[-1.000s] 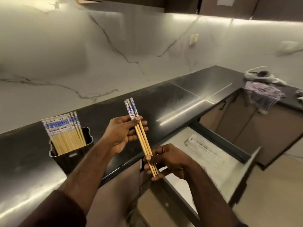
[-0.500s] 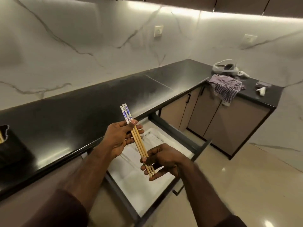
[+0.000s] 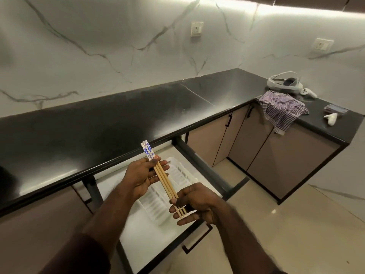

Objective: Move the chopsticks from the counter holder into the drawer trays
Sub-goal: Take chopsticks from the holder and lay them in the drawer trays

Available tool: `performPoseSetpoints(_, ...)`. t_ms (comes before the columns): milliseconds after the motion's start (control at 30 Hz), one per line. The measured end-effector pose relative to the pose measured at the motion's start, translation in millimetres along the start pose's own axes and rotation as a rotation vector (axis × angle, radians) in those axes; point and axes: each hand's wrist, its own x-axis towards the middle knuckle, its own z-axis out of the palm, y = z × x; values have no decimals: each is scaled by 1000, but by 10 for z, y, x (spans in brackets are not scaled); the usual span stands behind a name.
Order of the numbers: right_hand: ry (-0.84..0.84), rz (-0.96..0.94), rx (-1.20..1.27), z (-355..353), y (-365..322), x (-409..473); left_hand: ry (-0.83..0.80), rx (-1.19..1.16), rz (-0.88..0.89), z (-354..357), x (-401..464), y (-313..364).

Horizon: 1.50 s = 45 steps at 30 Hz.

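- Your left hand [image 3: 142, 176] holds a small bundle of wooden chopsticks with blue-and-white patterned tops [image 3: 162, 177] near their upper part; its grip is closed on them, thumb pressed over the sticks against the fingers.
- Your right hand [image 3: 194, 202] grips the same chopsticks at their plain lower tips, thumb on top and fingers cupped beneath.
- The chopsticks slant from the patterned ends at upper left, nearer the tabletop edge, down to the tips at lower right, held in the air between both hands.
- They sit above the open white-lined drawer [image 3: 138, 234] under the glossy black tabletop [image 3: 118, 115], directly over the ribbed white plastic tray [image 3: 177, 175] lying inside it.
- Far right on the tabletop lie a white headset [image 3: 284, 84], a checked purple-and-white cloth [image 3: 282, 109] draped over the edge, and two white handheld controllers [image 3: 330, 118].
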Motion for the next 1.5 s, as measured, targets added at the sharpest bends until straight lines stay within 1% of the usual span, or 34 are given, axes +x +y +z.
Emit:
performPoseSetpoints(233,-8,59,-22,-163,-183,482,65,-51,-55,-79,556,-111)
performPoseSetpoints(467,-24,131,-72,-258,-233,1005,153,-105,-163,-234,962,-265)
performPoseSetpoints(667,-61,224,-128,-228,-12,1515,340,-188,-227,-329,1131,-657)
performPoseSetpoints(900,-16,306,-240,-39,398,2079,489,-251,-309,-592,1319,-1108)
performPoseSetpoints(1067,63,271,-294,58,575,2399,560,-208,-311,-740,1536,-1273)
performPoseSetpoints(1233,127,189,-423,115,648,2626,602,-171,-327,-782,1738,-1339)
performPoseSetpoints(1367,126,143,-601,167,718,2719,661,-154,-366,-784,1839,-1435)
performPoseSetpoints(1500,136,51,-850,216,793,2743,686,-134,-390,-787,1866,-1496)
